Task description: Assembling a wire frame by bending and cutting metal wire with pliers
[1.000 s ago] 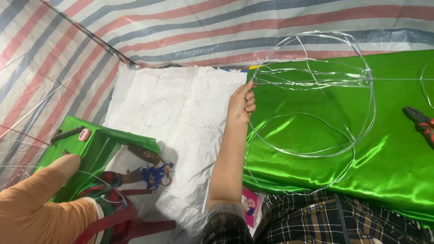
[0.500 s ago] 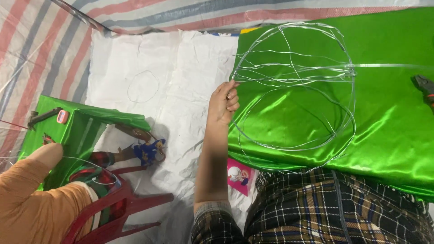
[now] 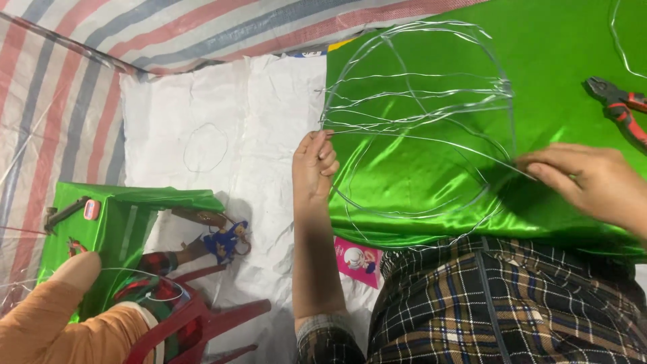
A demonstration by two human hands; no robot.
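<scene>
The wire frame (image 3: 418,121), a rounded cage of thin silvery hoops and cross strands, lies on the shiny green satin cloth (image 3: 559,61) in the middle of the scene, spanning the gap between the two hands. The left hand (image 3: 315,164) sits at the frame's left edge, fingers curled in and pinched narrowly on the ends of the strands where they meet the border between the green cloth and the crumpled white sheet (image 3: 222,135). The right hand (image 3: 586,178) rests at the frame's right side, near, its fingertips closed on a single wire that runs leftward across the cage toward the other hand. Red-handled pliers (image 3: 617,104) lie on the cloth just beyond the right hand, apart from it. Nearest, a plaid garment (image 3: 512,303) covers the person's lap. At the left, another person's orange sleeve (image 3: 47,323) is beside a green-covered box (image 3: 121,222) and a red plastic chair (image 3: 195,317)
</scene>
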